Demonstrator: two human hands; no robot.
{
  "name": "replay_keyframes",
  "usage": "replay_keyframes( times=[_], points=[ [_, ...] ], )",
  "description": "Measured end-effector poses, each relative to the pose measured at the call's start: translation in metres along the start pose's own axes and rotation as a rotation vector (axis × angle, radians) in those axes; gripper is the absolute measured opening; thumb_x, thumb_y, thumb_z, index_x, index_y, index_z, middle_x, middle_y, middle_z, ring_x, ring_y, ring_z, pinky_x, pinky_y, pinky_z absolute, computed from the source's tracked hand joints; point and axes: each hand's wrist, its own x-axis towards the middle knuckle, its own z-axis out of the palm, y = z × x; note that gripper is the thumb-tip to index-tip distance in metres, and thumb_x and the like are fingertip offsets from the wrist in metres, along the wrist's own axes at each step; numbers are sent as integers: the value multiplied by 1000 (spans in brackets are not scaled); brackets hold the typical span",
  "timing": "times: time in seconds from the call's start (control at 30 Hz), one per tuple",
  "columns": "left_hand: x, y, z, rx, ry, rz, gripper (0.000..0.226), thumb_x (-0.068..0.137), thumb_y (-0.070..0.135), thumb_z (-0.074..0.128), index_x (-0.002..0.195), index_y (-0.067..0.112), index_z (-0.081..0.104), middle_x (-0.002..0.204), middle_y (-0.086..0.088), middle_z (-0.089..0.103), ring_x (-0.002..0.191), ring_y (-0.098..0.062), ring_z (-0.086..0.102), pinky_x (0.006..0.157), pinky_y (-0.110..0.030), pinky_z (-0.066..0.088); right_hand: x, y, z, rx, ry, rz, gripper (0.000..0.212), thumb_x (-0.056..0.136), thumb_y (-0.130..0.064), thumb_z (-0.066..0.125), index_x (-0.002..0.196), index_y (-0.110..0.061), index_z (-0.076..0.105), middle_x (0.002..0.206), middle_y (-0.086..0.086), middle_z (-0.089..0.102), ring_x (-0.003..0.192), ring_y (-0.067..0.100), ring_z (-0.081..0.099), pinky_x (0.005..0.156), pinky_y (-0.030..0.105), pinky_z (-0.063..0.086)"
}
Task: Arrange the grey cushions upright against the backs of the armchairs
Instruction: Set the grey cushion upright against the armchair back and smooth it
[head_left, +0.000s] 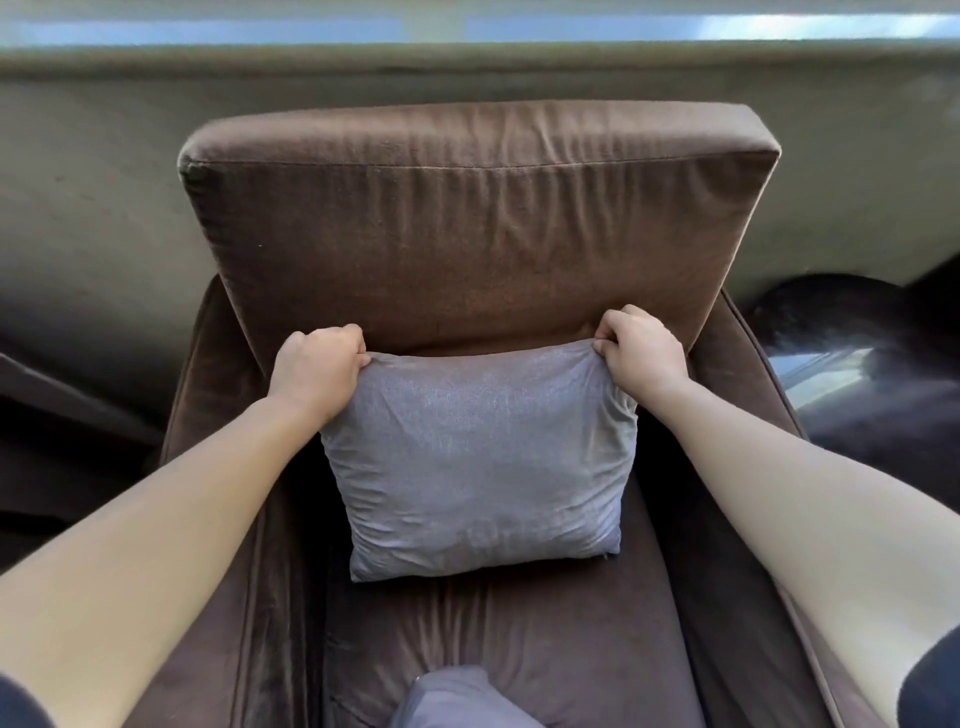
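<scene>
Two bare hands pinch the top corners of a square grey fabric cushion (475, 460), upright on the seat of a brown upholstered armchair (478, 223). The left hand (317, 371) and right hand (641, 345) curl their fingers closed, fingertips hidden in fabric. A second grey cushion (452, 699) is cut off below.
</scene>
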Motion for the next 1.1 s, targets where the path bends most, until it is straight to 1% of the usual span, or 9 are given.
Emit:
replay_keyframes(
  times=[0.07,0.17,0.3,0.47,0.67,0.77,0.8,0.93,1.1],
  points=[
    [1,1,-4,-16,24,20,14,96,24,57,86,14,60,87,-4,69,82,-29,64,72,-34,34,-1,1,-3,27,12,7,8,89,-21,57,83,-19,60,89,-3,52,85,19,50,65,32,34],
    [3,-2,-5,-47,73,54,15,93,23,60,81,14,60,81,-2,69,76,-27,64,72,-37,42,3,3,-3,55,35,20,8,89,-22,58,82,-18,61,89,-3,51,83,16,47,65,31,34],
    [10,-2,3,24,32,-2,14,94,26,59,85,16,63,85,-2,69,86,-27,62,79,-41,41,10,4,6,30,55,7,10,89,-23,59,82,-16,61,89,0,48,89,21,50,67,33,36],
    [29,-8,7,-38,-44,-69,11,91,29,64,85,20,66,91,0,69,97,-26,59,88,-43,37,22,1,14,21,63,24,11,89,-23,61,84,-13,62,91,3,45,89,25,48,67,34,36],
    [36,-8,14,-85,-44,-96,9,87,27,68,82,20,66,85,3,65,96,-25,59,85,-40,32,26,1,19,0,51,28,12,87,-24,64,84,-12,61,91,7,47,89,29,48,71,41,44],
    [41,-11,13,-85,-90,-107,10,85,31,70,83,22,68,78,6,59,96,-26,60,89,-40,34,28,-1,20,-7,43,39,12,86,-24,65,84,-12,61,90,5,45,89,30,48,70,40,42],
    [43,-11,11,-84,-104,-113,10,85,32,70,84,22,68,78,6,60,96,-26,60,90,-41,35,28,-2,20,-8,39,49,12,86,-24,65,83,-13,60,90,5,44,90,30,48,70,40,43],
    [42,-8,10,-63,-98,-116,11,87,33,68,85,22,67,89,1,69,98,-26,60,89,-39,34,30,-8,15,-13,-34,105,11,86,-24,65,83,-15,61,93,5,44,94,32,49,77,44,48],
    [33,-12,12,-89,-71,-84,11,87,33,67,84,23,66,86,5,65,98,-22,58,86,-39,33,27,-16,5,-14,-125,145,6,83,-25,64,79,-21,61,95,5,43,97,34,51,83,47,51]
  ],
)
